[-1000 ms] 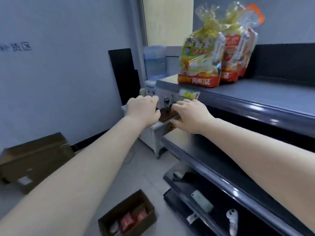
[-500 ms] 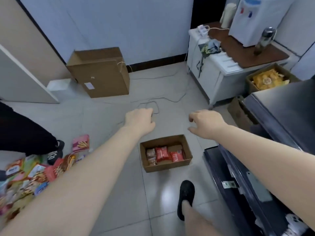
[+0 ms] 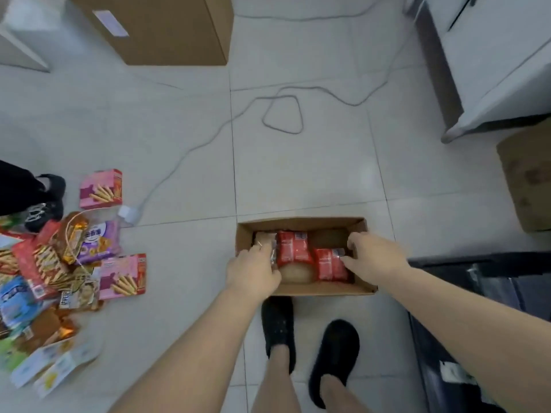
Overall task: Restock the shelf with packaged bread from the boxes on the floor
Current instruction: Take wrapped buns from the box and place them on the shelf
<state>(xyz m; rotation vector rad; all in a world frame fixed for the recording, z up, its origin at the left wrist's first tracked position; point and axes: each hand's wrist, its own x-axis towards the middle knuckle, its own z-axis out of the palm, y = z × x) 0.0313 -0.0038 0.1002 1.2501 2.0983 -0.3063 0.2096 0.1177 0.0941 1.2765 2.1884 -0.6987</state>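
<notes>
Packaged bread [image 3: 293, 248] lies in the open cardboard box [image 3: 322, 289] at your feet. Your left hand [image 3: 253, 274] grasps a clear pack at the box's left end; your right hand [image 3: 375, 257] pinches the red pack [image 3: 329, 265]. Snack packets [image 3: 59, 263] litter the floor left; a cable [image 3: 283, 114] loops beyond.

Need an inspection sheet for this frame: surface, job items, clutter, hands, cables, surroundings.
Surface: pale tiled floor.
Job's things: small open cardboard box on the floor, holding red bread packs.
Clutter: pile of snack packets on the floor, left of the box.
Hands: left hand grips a pack at the box's left end; right hand touches the right red pack, grip unclear.
Cables: grey cable looped on the floor beyond the box.
Surroundings: large cardboard box, white cabinet, dark shelf.
</notes>
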